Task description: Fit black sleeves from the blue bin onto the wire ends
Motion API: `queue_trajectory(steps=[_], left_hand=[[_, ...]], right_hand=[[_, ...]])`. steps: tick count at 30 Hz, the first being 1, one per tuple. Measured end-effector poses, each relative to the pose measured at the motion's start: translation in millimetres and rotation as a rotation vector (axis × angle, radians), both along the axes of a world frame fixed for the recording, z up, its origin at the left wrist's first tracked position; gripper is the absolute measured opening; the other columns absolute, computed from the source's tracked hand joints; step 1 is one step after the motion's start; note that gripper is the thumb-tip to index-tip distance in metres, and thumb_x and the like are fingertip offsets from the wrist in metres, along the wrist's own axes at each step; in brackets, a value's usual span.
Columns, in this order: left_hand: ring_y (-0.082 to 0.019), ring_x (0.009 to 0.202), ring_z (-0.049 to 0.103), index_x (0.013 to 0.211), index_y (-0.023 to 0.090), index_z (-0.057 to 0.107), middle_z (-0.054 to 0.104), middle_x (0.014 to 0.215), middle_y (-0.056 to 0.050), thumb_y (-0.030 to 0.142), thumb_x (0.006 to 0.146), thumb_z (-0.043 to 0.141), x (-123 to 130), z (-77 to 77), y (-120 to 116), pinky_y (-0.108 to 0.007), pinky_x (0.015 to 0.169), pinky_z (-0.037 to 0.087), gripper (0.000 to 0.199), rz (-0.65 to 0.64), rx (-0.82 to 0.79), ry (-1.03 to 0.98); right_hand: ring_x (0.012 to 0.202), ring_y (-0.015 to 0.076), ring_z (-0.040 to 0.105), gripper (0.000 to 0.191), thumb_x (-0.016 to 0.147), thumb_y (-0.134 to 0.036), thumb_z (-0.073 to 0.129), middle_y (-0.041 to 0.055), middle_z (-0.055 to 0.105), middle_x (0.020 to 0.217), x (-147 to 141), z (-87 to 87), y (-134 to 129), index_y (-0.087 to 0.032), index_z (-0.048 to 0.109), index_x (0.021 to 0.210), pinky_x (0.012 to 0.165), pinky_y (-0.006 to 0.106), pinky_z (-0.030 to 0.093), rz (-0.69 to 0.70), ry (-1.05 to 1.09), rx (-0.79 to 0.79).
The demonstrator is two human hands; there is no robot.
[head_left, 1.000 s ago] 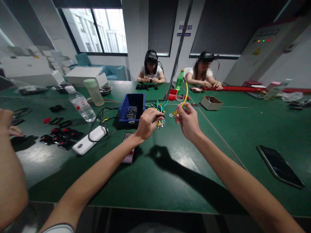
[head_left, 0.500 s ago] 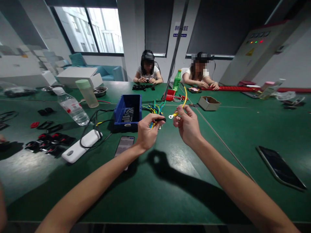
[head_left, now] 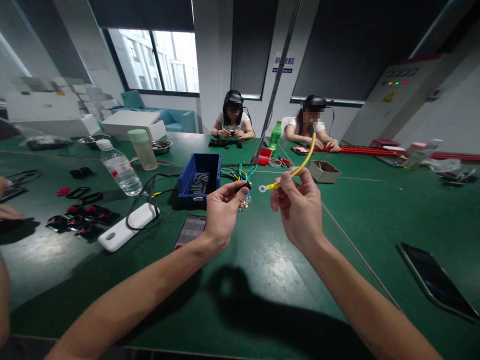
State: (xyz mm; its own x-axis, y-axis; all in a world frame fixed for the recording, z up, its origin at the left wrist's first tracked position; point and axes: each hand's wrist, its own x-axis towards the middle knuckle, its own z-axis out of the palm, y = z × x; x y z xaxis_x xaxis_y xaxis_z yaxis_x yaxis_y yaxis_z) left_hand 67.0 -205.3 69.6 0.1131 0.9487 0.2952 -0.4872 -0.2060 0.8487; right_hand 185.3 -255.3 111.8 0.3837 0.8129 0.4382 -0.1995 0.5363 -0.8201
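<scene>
My left hand [head_left: 221, 212] pinches a short black sleeve [head_left: 243, 185] between thumb and fingertips, mostly covered by them. My right hand [head_left: 302, 210] grips a yellow wire [head_left: 310, 152] near its end. A silver ring terminal [head_left: 264, 189] on that end points left at the sleeve, with a small gap between them. The wire curves upward from the fingers. Behind my left hand lies a bundle of yellow, green and blue wires [head_left: 245, 172] with ring ends. Left of it, a blue bin [head_left: 183, 187] contains short dark grey sleeves [head_left: 200, 184].
A phone [head_left: 191, 232], a white power strip [head_left: 129, 227] and a water bottle [head_left: 122, 167] are at left. Another phone [head_left: 437, 280] lies at right. A cardboard box [head_left: 326, 172] and green bottle [head_left: 275, 135] stand farther back. Two people sit opposite; another person's hand [head_left: 9, 207] shows at left.
My hands have drawn slightly apart, so the gap between sleeve and terminal is wider. The right hand looks nearer, and its wire rises higher. The camera view has tilted up a little.
</scene>
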Motion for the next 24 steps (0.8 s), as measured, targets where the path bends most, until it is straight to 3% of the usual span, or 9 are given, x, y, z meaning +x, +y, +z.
queue_trajectory(steps=[6, 15, 24], left_hand=[[-0.009, 0.071, 0.063, 0.086, 0.018, 0.075, 0.071, 0.077, -0.002, 0.023, 0.063, 0.082, -3, 8.9, -6, -0.019, 0.069, 0.05, 0.025, -0.066, -0.09, -0.106], [-0.011, 0.078, 0.066, 0.091, 0.02, 0.075, 0.074, 0.09, -0.003, 0.02, 0.062, 0.083, -7, 10.7, 0, -0.023, 0.076, 0.052, 0.03, -0.081, -0.039, 0.009], [-0.017, 0.079, 0.069, 0.094, 0.019, 0.075, 0.074, 0.087, -0.005, 0.023, 0.072, 0.076, -14, 19.1, 1, -0.029, 0.075, 0.057, 0.022, 0.132, 0.272, 0.255]], right_hand=[[0.049, 0.0068, 0.056, 0.023, 0.082, -0.038, 0.066, -0.0056, 0.059, 0.071, 0, 2.8, -3, -0.022, 0.049, 0.085, 0.045, 0.02, 0.048, -0.058, -0.067, 0.069], [0.051, 0.0091, 0.062, 0.032, 0.079, -0.033, 0.07, -0.008, 0.063, 0.073, 3, 4.2, 3, -0.027, 0.042, 0.093, 0.048, 0.022, 0.053, -0.185, -0.185, 0.177], [0.052, 0.0123, 0.065, 0.04, 0.073, -0.035, 0.076, -0.0091, 0.057, 0.066, 6, 6.3, 4, -0.028, 0.041, 0.09, 0.046, 0.024, 0.055, -0.224, -0.163, 0.161]])
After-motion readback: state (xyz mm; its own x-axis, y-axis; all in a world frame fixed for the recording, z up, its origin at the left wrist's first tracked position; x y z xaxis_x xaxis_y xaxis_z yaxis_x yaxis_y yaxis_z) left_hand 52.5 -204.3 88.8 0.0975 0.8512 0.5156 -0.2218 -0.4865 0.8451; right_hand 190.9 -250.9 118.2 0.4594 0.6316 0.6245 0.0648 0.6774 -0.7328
